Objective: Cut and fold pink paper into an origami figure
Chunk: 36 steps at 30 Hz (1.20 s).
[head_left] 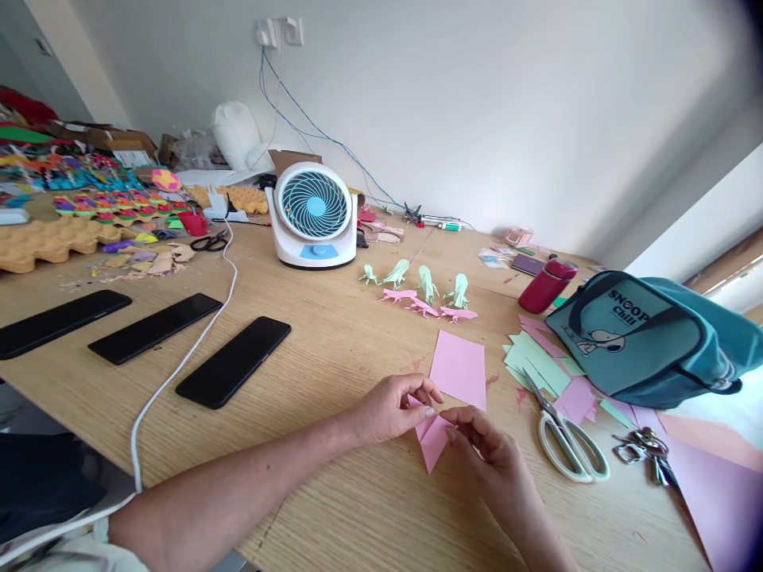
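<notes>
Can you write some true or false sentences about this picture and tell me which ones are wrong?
1. The left hand and right hand both hold a small folded pink paper. True.
2. The round white-and-blue plastic fan is on the floor. False: the fan stands on the light-brown wooden table.
3. Three flat black phones lie on the table. True.
4. The metal scissors with white handles are inside the teal bag. False: the scissors lie outside, beside the bag.
5. The row of folded pink paper figures is nearer the hands than the folded pale-green paper figures. True.
</notes>
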Tool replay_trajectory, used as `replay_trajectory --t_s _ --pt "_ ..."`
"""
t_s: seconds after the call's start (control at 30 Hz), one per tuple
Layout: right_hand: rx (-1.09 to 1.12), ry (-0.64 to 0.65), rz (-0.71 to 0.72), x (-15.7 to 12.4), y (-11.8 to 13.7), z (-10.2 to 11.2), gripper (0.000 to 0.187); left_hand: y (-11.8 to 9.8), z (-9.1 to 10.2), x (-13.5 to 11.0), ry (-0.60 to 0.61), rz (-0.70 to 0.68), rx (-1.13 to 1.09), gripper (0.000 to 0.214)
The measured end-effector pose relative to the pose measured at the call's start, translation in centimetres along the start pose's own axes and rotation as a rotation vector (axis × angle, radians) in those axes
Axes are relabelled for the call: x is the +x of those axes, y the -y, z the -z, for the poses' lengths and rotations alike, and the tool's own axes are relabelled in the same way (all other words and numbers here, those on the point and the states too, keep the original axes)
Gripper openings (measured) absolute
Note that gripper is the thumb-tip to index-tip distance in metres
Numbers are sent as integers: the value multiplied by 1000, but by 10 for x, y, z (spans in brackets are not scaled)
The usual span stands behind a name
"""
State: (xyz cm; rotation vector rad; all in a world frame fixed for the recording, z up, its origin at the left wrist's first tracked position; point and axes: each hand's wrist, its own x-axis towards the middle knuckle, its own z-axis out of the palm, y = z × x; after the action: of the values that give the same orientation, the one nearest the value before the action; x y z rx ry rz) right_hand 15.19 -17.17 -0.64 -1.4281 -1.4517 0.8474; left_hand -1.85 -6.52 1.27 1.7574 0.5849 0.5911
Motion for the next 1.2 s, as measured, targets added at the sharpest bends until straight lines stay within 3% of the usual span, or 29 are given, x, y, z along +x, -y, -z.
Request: replay_trajectory --t_s 0.3,0.43,0.6,0.73,0.87,1.2 --pt "82 -22 13 -1 -1 1 20 2 0 0 -50 -20 28 17" --pt "-22 9 67 -3 5 2 21 0 -2 -1 -94 -86 93 12" --pt "-103 53 118 -3 10 0 17 -2 -4 -5 -66 -156 150 16" --pt "-116 35 130 -2 12 -2 9 -2 -4 -6 -79 -169 206 19" --pt "-174 12 165 -2 13 -2 7 -1 -2 -6 -85 -272 314 25" --pt "-98 168 -9 -3 0 -7 5 3 -2 -6 -13 -258 354 30"
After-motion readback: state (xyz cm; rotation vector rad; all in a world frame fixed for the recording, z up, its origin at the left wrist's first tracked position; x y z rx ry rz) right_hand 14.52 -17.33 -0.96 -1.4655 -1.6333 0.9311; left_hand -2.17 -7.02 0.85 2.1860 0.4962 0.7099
